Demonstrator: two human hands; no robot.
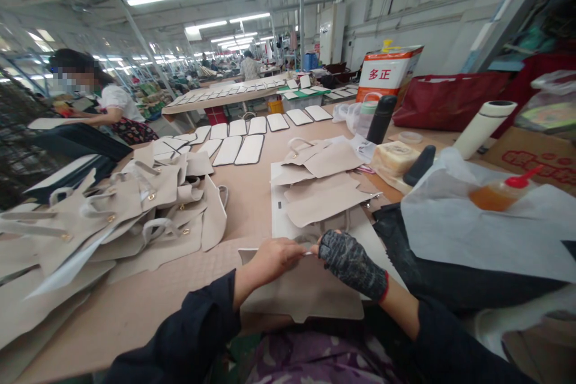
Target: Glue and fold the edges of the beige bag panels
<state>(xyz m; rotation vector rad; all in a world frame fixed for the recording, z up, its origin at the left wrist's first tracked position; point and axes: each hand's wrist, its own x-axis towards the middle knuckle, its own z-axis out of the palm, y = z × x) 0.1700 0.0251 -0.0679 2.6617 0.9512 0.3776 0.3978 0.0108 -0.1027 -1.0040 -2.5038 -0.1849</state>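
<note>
A beige bag panel [306,291] lies in front of me at the table's near edge, its strap handle [308,239] rising at the far side. My bare left hand [279,258] pinches the panel's far edge from the left. Close beside it, my right hand [344,258], in a dark grey fingerless glove with a red cuff, has its fingers closed on the same edge near the handle. The fingertips of both hands nearly meet. Just beyond lie more beige bag panels [321,192] stacked on a white sheet [278,216].
Handled beige panels [148,204] are heaped on the left. White dark-edged pieces [249,149] lie in rows farther back. On the right stand a black bottle [382,118], a white flask [486,126] and a red-capped glue bottle [497,193] on white plastic. A person [117,105] works at left.
</note>
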